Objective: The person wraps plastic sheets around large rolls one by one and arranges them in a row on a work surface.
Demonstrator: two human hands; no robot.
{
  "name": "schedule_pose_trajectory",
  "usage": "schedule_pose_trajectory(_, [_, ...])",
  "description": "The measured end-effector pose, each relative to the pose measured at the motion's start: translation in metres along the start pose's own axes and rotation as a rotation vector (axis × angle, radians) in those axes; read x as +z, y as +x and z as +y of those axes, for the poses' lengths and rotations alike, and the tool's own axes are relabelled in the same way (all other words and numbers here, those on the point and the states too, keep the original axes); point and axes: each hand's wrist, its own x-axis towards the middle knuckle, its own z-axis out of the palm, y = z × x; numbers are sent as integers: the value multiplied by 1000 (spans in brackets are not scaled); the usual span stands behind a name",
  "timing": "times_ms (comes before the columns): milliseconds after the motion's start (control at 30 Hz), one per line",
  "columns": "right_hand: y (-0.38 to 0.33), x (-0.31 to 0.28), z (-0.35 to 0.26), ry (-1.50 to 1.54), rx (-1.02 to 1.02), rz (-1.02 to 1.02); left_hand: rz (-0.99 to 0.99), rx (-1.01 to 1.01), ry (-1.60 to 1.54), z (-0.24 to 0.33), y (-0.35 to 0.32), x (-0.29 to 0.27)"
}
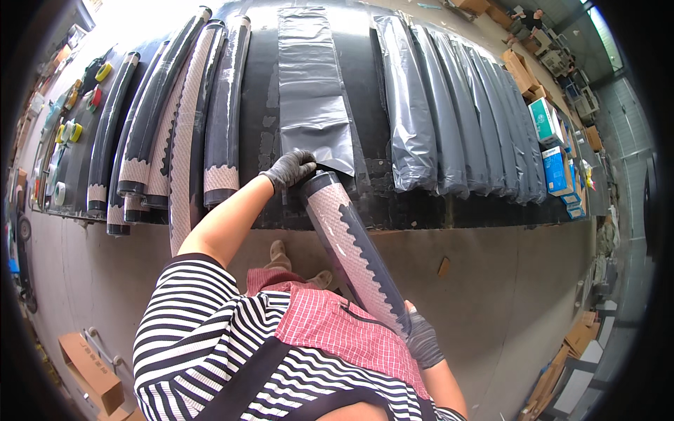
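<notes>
Black worktable (421, 210) in a workshop: left hand (291, 170) pinches the grey bag's (309, 84) near edge; right hand (425, 340) grips the patterned roll (351, 245) at its lower end.

The held roll (351, 245) is pale pink with dark scalloped edging; the gloves (423, 342) are streaked grey, the flat bag (309, 91) silvery grey, the apron (330, 319) checked (finely, in red and white).
</notes>
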Motion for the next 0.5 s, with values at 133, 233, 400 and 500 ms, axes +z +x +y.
schedule_pose_trajectory(133, [-13, -23, -63, 107, -34, -119, 140, 306, 387, 38, -15, -2])
schedule_pose_trajectory(233, [-7, -35, -103, 223, -108, -202, 139, 579, 673, 62, -22, -2])
schedule_pose_trajectory(400, [2, -28, -96, 171, -183, -147, 607, 191, 497, 41, -40, 14])
schedule_pose_trajectory(500, [6, -24, -108, 73, -173, -129, 134, -573, -52, 15, -44, 18])
